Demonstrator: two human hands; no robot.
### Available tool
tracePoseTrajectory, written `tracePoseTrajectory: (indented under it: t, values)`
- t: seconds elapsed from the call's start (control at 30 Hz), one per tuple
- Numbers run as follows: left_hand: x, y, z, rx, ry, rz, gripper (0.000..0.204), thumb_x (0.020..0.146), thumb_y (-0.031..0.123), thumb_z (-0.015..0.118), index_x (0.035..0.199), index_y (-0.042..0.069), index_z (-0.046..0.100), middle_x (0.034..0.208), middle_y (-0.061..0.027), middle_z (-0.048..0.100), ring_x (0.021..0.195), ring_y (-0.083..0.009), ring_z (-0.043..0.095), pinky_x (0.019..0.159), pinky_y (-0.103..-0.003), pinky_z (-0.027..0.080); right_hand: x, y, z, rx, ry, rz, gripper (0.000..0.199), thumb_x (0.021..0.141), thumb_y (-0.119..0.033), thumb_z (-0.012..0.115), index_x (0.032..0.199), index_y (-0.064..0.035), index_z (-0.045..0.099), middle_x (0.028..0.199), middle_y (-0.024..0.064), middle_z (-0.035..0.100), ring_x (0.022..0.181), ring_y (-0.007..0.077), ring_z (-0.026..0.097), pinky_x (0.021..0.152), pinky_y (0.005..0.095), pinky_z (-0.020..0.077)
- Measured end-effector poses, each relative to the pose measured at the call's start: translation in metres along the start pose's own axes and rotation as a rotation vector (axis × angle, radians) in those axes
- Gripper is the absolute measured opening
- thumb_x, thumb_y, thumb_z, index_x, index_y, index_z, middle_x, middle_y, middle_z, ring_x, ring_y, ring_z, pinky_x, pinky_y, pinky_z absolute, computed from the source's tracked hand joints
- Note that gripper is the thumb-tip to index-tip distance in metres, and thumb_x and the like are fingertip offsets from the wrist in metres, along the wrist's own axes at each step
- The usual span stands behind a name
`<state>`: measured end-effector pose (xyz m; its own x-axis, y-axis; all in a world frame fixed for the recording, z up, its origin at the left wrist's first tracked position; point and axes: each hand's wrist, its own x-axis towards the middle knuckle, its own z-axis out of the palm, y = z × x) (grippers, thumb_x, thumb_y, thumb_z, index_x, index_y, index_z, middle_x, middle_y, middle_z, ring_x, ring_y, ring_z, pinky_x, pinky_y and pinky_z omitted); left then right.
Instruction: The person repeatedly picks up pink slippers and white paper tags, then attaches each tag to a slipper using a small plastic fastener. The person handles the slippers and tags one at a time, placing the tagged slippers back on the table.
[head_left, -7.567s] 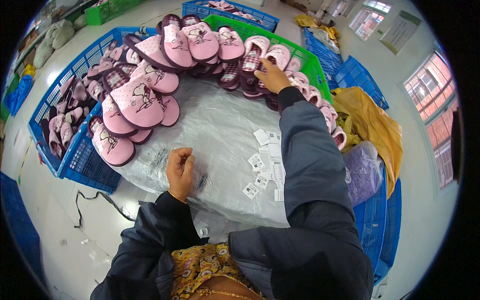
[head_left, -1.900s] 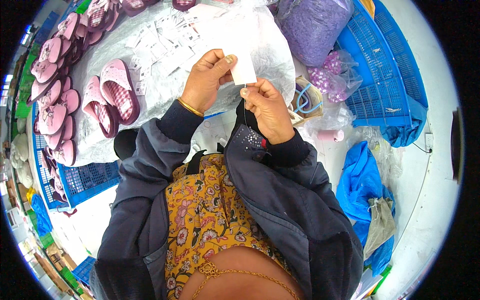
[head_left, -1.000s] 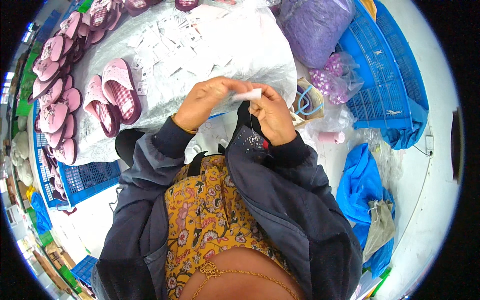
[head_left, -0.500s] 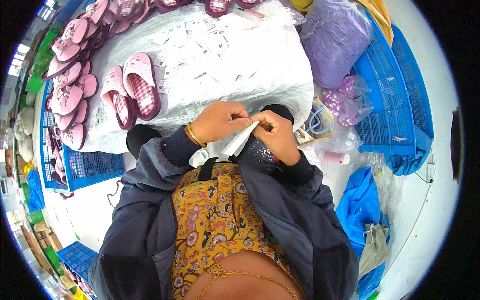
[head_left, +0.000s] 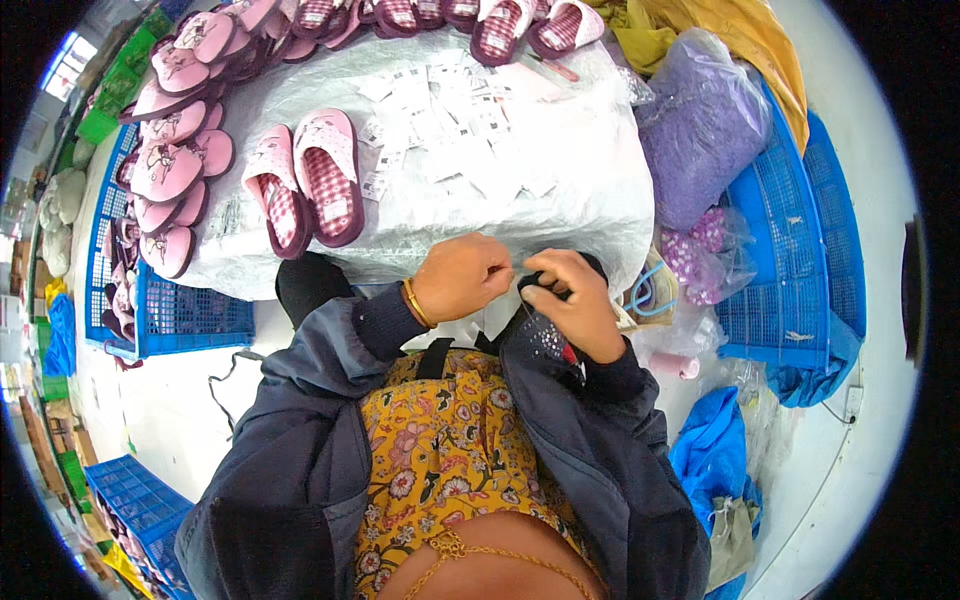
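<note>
My left hand [head_left: 462, 279], with a gold bangle at its wrist, is closed in front of my lap, thumb pressed to the fingers. Close to its right, my right hand [head_left: 578, 304] is curled too, fingertips pinched. A small gap separates the two hands; whatever they pinch is too small or too hidden to make out. Beyond them, on the table's white plastic cover [head_left: 440, 220], lies a pair of slippers, a left slipper [head_left: 277, 190] and a right slipper [head_left: 329, 177], pink with checked insoles. White paper tags [head_left: 470, 120] are scattered to the right of the pair.
Many pink slippers [head_left: 168, 172] crowd the table's left and far edges. At the right stand a purple-filled plastic bag [head_left: 700, 135], blue crates [head_left: 775, 300] and a small box [head_left: 652, 295] with a light-blue loop. Another blue crate [head_left: 195, 318] is at the left.
A folded white paper piece pinched between both hands is no longer visible. My hands have moved slightly right and down, a little farther apart. The whole view has shifted.
</note>
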<state>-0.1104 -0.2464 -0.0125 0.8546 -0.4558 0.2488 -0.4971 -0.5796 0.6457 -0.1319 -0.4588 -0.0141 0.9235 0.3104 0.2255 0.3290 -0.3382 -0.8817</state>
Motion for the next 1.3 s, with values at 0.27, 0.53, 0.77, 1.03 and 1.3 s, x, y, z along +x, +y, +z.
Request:
tracePoseTrajectory:
  t: [0.27,0.53,0.77,1.03,1.3]
  values:
    - [0.005,-0.006,-0.02,-0.159,-0.007,0.019,0.016,0.086,0.022,0.063,0.082,0.007,0.064,0.08,-0.0116,0.063,0.077,-0.0325,0.061,0.066,-0.042,0.048,0.02,-0.007,0.016,0.237,-0.078,0.222,0.019,0.09,-0.008,0.068,0.107,-0.0007,0.065,0.09,0.0063,0.071,0.076,0.0078,0.062,0.069,0.0242,0.0502]
    - [0.052,-0.084,-0.08,0.308,0.279,-0.084,0.029,0.082,0.027,0.071,0.102,0.006,0.068,0.101,-0.0131,0.066,0.09,-0.032,0.063,0.081,-0.041,0.051,0.026,0.007,0.023,0.175,-0.001,0.197,0.014,0.092,-0.009,0.064,0.104,-0.0005,0.065,0.083,0.0031,0.067,0.073,0.0073,0.057,0.067,0.0246,0.048]
    - [0.091,-0.163,-0.096,0.526,-0.042,-0.275,0.064,0.08,0.046,0.067,0.131,0.01,0.058,0.134,-0.0146,0.056,0.124,-0.031,0.052,0.105,-0.046,0.04,0.027,0.013,0.029,0.23,-0.004,0.207,0.015,0.093,-0.011,0.064,0.104,-0.0002,0.065,0.082,0.0025,0.065,0.074,0.0068,0.056,0.068,0.0243,0.0475]
    - [0.092,-0.159,-0.089,0.665,-0.075,-0.175,0.039,0.089,0.038,0.056,0.111,0.008,0.066,0.112,-0.0145,0.067,0.106,-0.0314,0.063,0.092,-0.047,0.046,0.023,0.021,0.033,0.279,-0.052,0.247,0.016,0.095,-0.01,0.063,0.106,0.0009,0.063,0.084,-0.0029,0.06,0.073,0.0041,0.049,0.065,0.0211,0.042]
    - [0.084,-0.142,-0.091,0.872,-0.015,-0.121,0.015,0.085,0.015,0.054,0.087,0.007,0.066,0.08,-0.0132,0.07,0.074,-0.0321,0.069,0.076,-0.045,0.05,0.019,0.017,0.037,0.296,-0.067,0.224,0.016,0.096,-0.01,0.063,0.107,0.0004,0.062,0.085,-0.0034,0.059,0.073,0.0036,0.048,0.065,0.02,0.0406]
